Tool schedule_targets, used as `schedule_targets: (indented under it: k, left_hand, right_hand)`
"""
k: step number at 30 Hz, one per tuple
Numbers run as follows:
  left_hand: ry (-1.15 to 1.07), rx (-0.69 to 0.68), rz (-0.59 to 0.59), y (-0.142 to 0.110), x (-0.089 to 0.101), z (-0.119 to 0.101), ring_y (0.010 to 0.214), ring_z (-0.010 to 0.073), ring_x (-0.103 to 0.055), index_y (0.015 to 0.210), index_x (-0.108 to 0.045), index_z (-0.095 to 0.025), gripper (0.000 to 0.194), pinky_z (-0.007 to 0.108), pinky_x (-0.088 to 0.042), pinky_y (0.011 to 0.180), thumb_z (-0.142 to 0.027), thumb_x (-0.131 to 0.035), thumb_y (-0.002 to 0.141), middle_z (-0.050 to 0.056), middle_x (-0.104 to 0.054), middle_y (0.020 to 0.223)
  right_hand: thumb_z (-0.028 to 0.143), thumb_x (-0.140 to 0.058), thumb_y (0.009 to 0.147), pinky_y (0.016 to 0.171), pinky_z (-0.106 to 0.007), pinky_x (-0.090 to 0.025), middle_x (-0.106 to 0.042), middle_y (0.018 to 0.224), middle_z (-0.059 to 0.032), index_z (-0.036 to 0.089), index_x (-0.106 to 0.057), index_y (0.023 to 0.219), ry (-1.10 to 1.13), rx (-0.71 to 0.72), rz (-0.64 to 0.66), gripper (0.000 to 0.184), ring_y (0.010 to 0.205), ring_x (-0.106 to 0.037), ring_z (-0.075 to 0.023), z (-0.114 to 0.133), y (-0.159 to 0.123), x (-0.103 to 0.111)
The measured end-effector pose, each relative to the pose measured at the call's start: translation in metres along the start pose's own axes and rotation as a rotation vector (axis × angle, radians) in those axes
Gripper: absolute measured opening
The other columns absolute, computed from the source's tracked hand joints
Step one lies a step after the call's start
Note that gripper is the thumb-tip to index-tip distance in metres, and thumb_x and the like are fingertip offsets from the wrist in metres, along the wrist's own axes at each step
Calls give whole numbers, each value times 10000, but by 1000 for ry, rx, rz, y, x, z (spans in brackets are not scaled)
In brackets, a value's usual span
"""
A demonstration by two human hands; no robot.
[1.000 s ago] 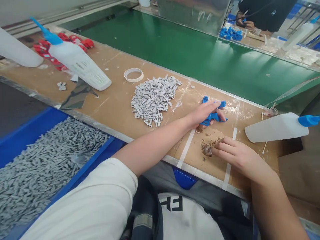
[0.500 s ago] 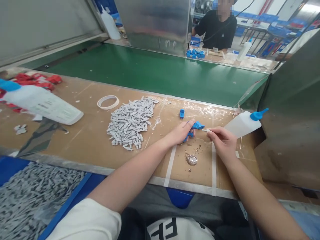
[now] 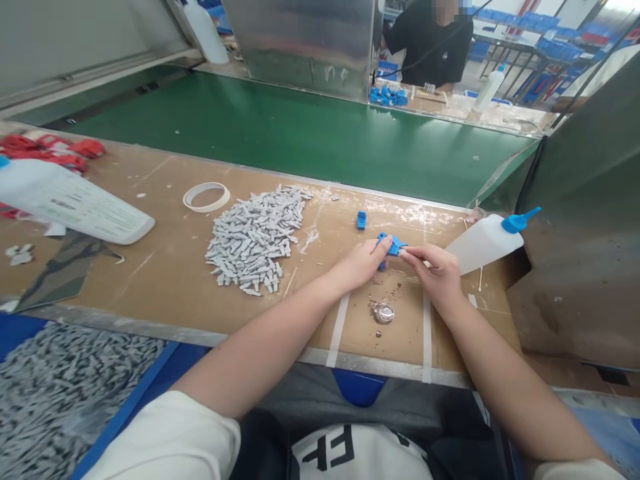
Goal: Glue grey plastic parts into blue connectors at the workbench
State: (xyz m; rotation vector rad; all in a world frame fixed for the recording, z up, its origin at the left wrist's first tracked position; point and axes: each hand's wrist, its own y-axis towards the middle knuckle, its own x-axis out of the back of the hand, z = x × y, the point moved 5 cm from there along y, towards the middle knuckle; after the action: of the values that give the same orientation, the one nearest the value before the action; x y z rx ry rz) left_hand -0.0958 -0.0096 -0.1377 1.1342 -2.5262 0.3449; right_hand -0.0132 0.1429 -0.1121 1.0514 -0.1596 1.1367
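My left hand (image 3: 367,261) is closed on a blue plastic part (image 3: 395,245), with a bit more blue showing under its fingers. Right up against that part, the fingertips of my right hand (image 3: 434,265) pinch a small grey plastic piece (image 3: 403,251), now mostly hidden. Another blue part (image 3: 361,220) stands on the table just beyond my left hand. Nearer to me lies a small round puddle of clear liquid or a clear dish (image 3: 384,313); I cannot tell which. A heap of small grey plastic pieces (image 3: 255,237) spreads to the left of my hands.
Right of my hands lies a white squeeze bottle (image 3: 485,245) with a blue nozzle; a larger bottle (image 3: 80,200) lies far left beside red parts (image 3: 55,152). A tape roll (image 3: 206,197) rests near the heap. Beyond runs a green belt (image 3: 280,137), with a person (image 3: 430,47) across it.
My right hand has moved left, bringing the grey piece up to the blue part in my left hand. The whole view has shifted slightly.
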Motion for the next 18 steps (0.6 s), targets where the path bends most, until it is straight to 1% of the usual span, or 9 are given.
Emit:
schedule_targets:
  k: [3, 5, 7, 9, 12, 15, 18]
  left_hand:
    - [116, 4, -61, -3, 6, -3, 686, 191, -591, 706, -612, -189, 664, 319, -416, 688, -635, -259, 1048, 36, -661, 730]
    - [193, 22, -74, -6, 9, -5, 726, 209, -596, 708, -603, -196, 645, 331, -399, 704, -625, -266, 1051, 37, -667, 742]
    - [246, 37, -62, -7, 10, -6, 740, 220, -598, 714, -592, -202, 625, 338, -384, 703, -606, -261, 1056, 37, -676, 754]
    - [281, 44, -42, -8, 8, -7, 753, 228, -605, 710, -585, -206, 614, 341, -374, 701, -585, -254, 1062, 39, -685, 765]
    - [311, 67, -19, -9, 5, -7, 754, 239, -616, 722, -600, -209, 608, 346, -368, 700, -559, -243, 1068, 45, -693, 767]
    - [356, 99, -11, -9, 2, -8, 716, 244, -615, 746, -620, -206, 596, 351, -369, 692, -533, -243, 1072, 58, -690, 751]
    - [395, 114, -7, -9, 1, -10, 683, 243, -616, 729, -629, -197, 597, 352, -387, 686, -508, -254, 1074, 73, -683, 729]
  right_hand:
    - [348, -515, 1081, 650, -290, -436, -720, 818, -77, 177, -720, 959, -224, 142, 102, 294, 735, -650, -188, 4, 1, -5]
    - [330, -454, 1102, 604, -300, -364, -679, 771, -68, 172, -677, 912, -382, 189, 167, 333, 669, -594, -181, 6, 0, -8]
    - [318, -420, 1110, 576, -310, -307, -632, 719, -47, 183, -610, 832, -476, 210, 204, 364, 603, -522, -172, 8, -2, -11]
    - [284, -392, 1113, 577, -301, -301, -609, 720, -37, 196, -543, 795, -476, 204, 215, 363, 601, -496, -168, 9, -5, -14]
    - [224, -378, 1101, 598, -271, -326, -590, 746, -28, 212, -477, 794, -382, 171, 200, 323, 636, -501, -163, 9, -9, -18]
    - [169, -393, 1074, 594, -265, -323, -564, 725, -11, 225, -440, 802, -320, 134, 187, 282, 618, -478, -163, 6, -12, -21]
    - [126, -419, 1037, 584, -267, -318, -549, 711, 0, 233, -414, 800, -285, 108, 187, 260, 609, -478, -162, 3, -14, -23]
